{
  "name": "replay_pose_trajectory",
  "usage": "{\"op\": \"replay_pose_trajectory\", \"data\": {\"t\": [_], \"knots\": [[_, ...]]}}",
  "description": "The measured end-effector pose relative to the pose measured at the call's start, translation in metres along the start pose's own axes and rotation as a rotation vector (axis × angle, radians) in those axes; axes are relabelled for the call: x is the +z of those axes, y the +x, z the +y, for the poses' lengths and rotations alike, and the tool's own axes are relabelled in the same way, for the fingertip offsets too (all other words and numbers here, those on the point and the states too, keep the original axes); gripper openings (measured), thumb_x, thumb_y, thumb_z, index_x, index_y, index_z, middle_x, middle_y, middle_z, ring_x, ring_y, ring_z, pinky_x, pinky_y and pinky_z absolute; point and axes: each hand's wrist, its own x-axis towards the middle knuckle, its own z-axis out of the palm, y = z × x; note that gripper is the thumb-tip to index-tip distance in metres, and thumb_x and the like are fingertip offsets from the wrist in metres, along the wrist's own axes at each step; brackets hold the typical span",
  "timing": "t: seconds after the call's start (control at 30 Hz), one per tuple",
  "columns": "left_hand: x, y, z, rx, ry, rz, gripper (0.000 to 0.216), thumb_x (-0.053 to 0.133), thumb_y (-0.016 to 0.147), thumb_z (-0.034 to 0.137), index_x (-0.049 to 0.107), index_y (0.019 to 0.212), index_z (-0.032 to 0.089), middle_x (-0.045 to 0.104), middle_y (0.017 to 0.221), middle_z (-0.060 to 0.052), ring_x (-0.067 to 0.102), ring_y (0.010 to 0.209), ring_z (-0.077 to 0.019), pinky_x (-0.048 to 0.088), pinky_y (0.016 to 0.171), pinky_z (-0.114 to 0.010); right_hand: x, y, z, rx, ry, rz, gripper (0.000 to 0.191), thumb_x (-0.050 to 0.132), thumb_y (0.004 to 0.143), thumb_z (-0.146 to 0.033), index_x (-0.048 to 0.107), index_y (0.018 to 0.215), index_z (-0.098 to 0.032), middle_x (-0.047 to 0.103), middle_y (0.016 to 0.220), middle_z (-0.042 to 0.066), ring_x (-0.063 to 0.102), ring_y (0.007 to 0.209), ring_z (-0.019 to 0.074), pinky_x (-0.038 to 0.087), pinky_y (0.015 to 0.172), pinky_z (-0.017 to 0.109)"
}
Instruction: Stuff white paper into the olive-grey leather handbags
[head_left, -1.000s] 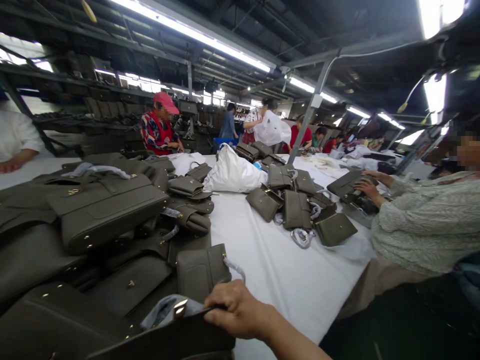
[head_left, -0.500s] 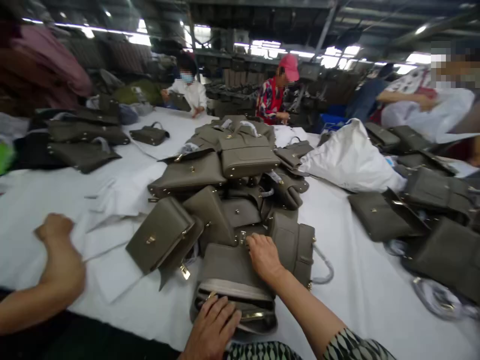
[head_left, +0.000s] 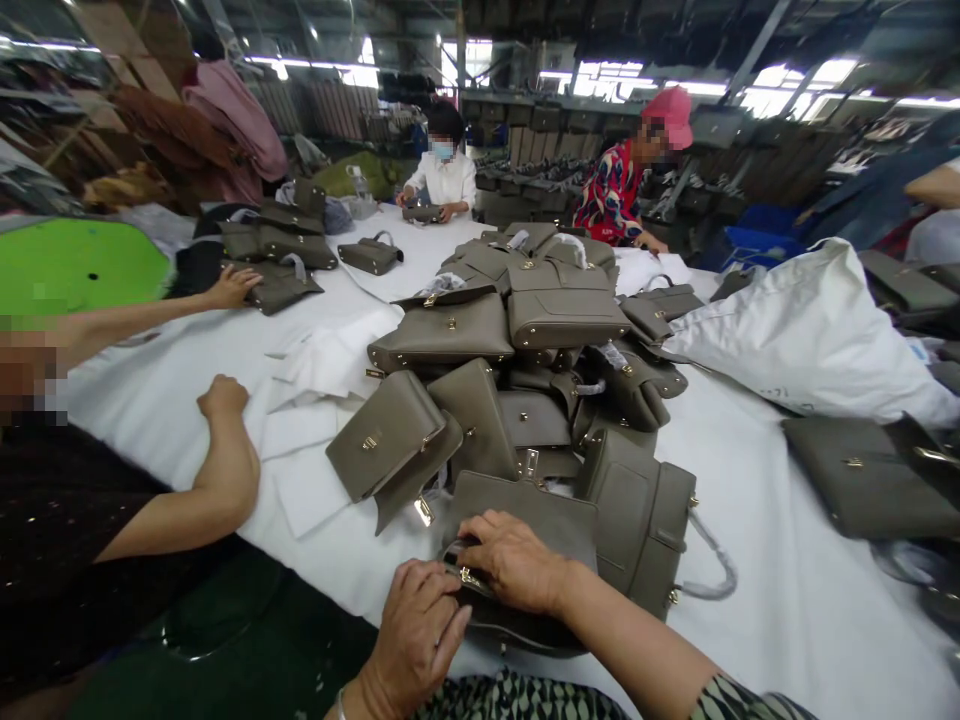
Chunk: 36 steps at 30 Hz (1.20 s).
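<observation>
Two hands, one grey bag (head_left: 541, 512) at the near edge of the table (head_left: 750, 520).
The left hand (head_left: 416, 625) and right hand (head_left: 514, 560) both pinch its top rim, fingers curled; about a dozen bags (head_left: 562, 315) are heaped behind.

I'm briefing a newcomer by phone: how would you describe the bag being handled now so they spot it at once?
On the long white table, find the heap of taupe bags in the middle. At its near edge one handbag lies flat, beside a bag with a wrapped handle. Only it has the left hand and right hand gripping its rim.
</observation>
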Motion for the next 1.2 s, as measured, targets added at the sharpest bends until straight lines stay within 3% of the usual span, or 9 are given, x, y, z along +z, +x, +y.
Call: {"op": "replay_pose_trajectory", "data": {"t": [0.1,0.2,0.43,0.57,0.7,0.83,1.0,1.1,1.2], "knots": [[0.002,0.010,0.001,-0.073,0.025,-0.004,0.013,0.049,0.088,0.009,0.054,0.080,0.018,0.059,0.085,-0.005,0.050,0.086,-0.0227,0.041,0.078,-0.041,-0.014,0.010,0.000,-0.081,-0.076,-0.088,0.016,0.055,0.087,-0.030,0.068,0.087,-0.021,0.061,0.106,0.002,0.049,0.096,0.0166,0.038,0.077,0.029],[0.009,0.014,0.000,-0.189,-0.008,0.012,0.015,0.045,0.086,0.007,0.053,0.093,0.017,0.056,0.093,-0.008,0.049,0.090,-0.0241,0.045,0.078,-0.040,-0.026,0.020,-0.004,-0.152,-0.193,-0.137,0.018,0.056,0.087,-0.029,0.066,0.078,-0.018,0.062,0.090,0.004,0.051,0.090,0.0180,0.038,0.072,0.030],[0.012,0.012,0.003,-0.278,0.168,-0.041,0.020,0.048,0.081,0.003,0.058,0.090,0.019,0.058,0.092,-0.006,0.046,0.096,-0.0286,0.042,0.084,-0.046,-0.039,0.026,-0.016,-0.113,-0.289,-0.373,0.019,0.051,0.084,-0.020,0.068,0.089,-0.014,0.069,0.090,0.009,0.063,0.081,0.0212,0.040,0.058,0.030],[0.008,0.019,0.004,-0.295,0.177,-0.155,0.022,0.050,0.080,0.002,0.058,0.086,0.021,0.060,0.086,-0.003,0.046,0.092,-0.0275,0.039,0.078,-0.044,-0.045,0.010,-0.012,-0.048,-0.249,-0.540,0.018,0.060,0.076,-0.019,0.071,0.088,-0.012,0.072,0.087,0.011,0.068,0.083,0.0238,0.043,0.058,0.030],[0.004,0.025,0.002,-0.297,0.173,-0.219,0.025,0.049,0.078,0.000,0.059,0.084,0.022,0.059,0.083,-0.003,0.046,0.088,-0.0271,0.037,0.074,-0.043,-0.049,-0.032,-0.006,0.049,-0.272,-0.660,0.015,0.063,0.071,-0.014,0.073,0.082,-0.011,0.073,0.079,0.012,0.069,0.078,0.0237,0.045,0.060,0.030],[0.006,0.026,-0.001,-0.279,0.150,-0.231,0.026,0.047,0.079,0.000,0.059,0.084,0.021,0.059,0.083,-0.003,0.046,0.087,-0.0264,0.036,0.073,-0.042,-0.045,-0.075,-0.014,0.167,-0.382,-0.607,0.016,0.060,0.073,-0.009,0.072,0.082,-0.009,0.071,0.084,0.016,0.068,0.079,0.0260,0.048,0.063,0.032],[0.011,0.027,0.005,-0.262,0.117,-0.223,0.023,0.048,0.076,0.001,0.058,0.080,0.021,0.058,0.079,-0.004,0.047,0.082,-0.0257,0.036,0.069,-0.042,-0.034,-0.102,-0.028,0.242,-0.467,-0.587,0.023,0.056,0.071,-0.005,0.072,0.087,-0.010,0.070,0.086,0.017,0.068,0.082,0.0309,0.057,0.064,0.040],[0.006,0.024,0.004,-0.198,-0.001,-0.106,0.023,0.046,0.079,0.004,0.059,0.086,0.021,0.060,0.082,-0.005,0.050,0.082,-0.0249,0.040,0.072,-0.042,-0.027,-0.111,-0.014,0.337,-0.413,-0.478,0.027,0.054,0.066,-0.003,0.073,0.083,-0.014,0.072,0.085,0.012,0.070,0.077,0.0298,0.060,0.065,0.040],[-0.005,0.010,-0.022,-0.179,-0.128,0.080,0.020,0.048,0.087,0.012,0.060,0.100,0.022,0.064,0.092,-0.006,0.055,0.089,-0.0227,0.045,0.081,-0.042,-0.017,-0.115,0.011,0.358,-0.339,-0.233,0.035,0.057,0.067,-0.009,0.072,0.096,-0.022,0.073,0.098,0.009,0.071,0.087,0.0286,0.062,0.071,0.037]]}}
